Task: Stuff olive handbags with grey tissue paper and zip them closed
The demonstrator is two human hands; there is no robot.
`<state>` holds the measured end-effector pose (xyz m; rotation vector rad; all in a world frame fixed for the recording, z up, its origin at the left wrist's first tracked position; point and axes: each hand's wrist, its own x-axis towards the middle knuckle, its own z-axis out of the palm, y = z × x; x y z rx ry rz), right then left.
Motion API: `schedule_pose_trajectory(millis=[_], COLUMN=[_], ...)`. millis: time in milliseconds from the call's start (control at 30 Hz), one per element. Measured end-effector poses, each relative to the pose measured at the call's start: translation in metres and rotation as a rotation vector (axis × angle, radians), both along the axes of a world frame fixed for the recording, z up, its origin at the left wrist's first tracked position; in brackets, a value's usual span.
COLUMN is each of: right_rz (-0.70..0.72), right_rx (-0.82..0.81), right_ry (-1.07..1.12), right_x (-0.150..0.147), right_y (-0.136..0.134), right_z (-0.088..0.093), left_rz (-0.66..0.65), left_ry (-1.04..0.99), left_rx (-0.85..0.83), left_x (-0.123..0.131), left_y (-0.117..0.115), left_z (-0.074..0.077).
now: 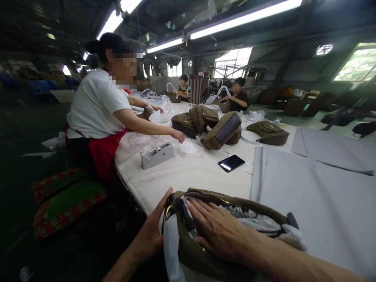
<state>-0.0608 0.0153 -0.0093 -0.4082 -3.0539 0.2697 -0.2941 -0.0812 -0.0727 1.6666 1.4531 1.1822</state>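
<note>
In front of me an olive-brown bag lies with its gold-toothed zipper undone. Crumpled grey-white paper fills its inside. My right hand reaches in through the opening, palm down on the stuffing at the left end, fingers stretched out. Against the bag's left end rests my left hand, thumb and fingers apart. A strap wrapped in white paper hangs down that end, close to my left hand. The lower part of the bag runs out of view.
A grey tape dispenser and a phone lie on the table. Several olive bags are piled behind. Large grey sheets cover the right side. A co-worker leans in from the left; a green cushioned seat stands below.
</note>
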Motion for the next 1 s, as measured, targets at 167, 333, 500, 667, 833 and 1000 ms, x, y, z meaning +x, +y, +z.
schedule_pose_trajectory(millis=[167,333,500,667,833,1000], right_rz=[-0.056,-0.136,-0.223,-0.269,-0.277,-0.262], right_rx=[0.115,0.328,0.207,0.047,-0.187,-0.545], right_ry=[-0.027,-0.07,0.068,0.049,0.238,0.74], right_x=[-0.011,-0.026,-0.032,-0.061,-0.074,-0.076], right_y=[-0.011,-0.019,-0.019,-0.009,0.001,0.004], right_z=[-0.029,-0.043,-0.017,-0.01,-0.024,-0.034], left_rz=[0.16,0.287,0.249,0.166,0.145,0.067], left_ry=[0.015,-0.139,-0.204,-0.259,-0.506,-0.475], left_rx=[0.104,0.238,0.213,0.11,0.185,0.226], left_x=[0.033,0.045,0.046,0.03,0.026,0.02], left_y=[0.029,0.034,0.025,0.022,0.026,0.03], left_z=[0.019,0.026,0.037,0.023,0.002,0.008])
